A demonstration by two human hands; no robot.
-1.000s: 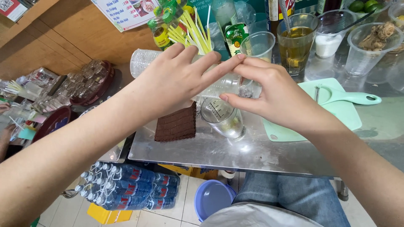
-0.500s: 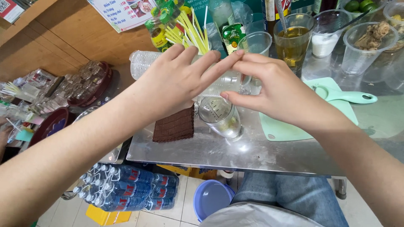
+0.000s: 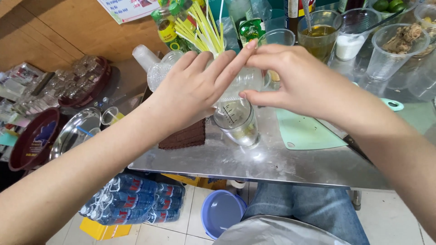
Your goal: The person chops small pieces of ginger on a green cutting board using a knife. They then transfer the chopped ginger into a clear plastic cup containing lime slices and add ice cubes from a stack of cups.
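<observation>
Reaching in from the lower left, the left hand (image 3: 193, 90) lies palm down with its fingers stretched long and close together, their tips meeting the right hand (image 3: 295, 81) above the steel counter (image 3: 272, 161). The left hand is not clenched; whether its hidden thumb grips anything I cannot tell. The right hand comes from the right edge, wrist bent, its thumb and forefinger curled toward each other over a clear plastic piece (image 3: 247, 79) that shows between the two hands; the grip itself is hidden by the fingers, so I cannot tell if it pinches it. Just below stands a clear measuring cup (image 3: 236, 122) on the counter, upright, with a little pale liquid at its bottom. A dark brown ribbed mat (image 3: 184, 136) lies just left of the cup, partly under the left wrist, and a pale green cutting board (image 3: 304, 131) lies to the right.

Compared with a second ago, both hands have kept their joined pose above the cup; the cup, mat and board stand where they were.
</observation>
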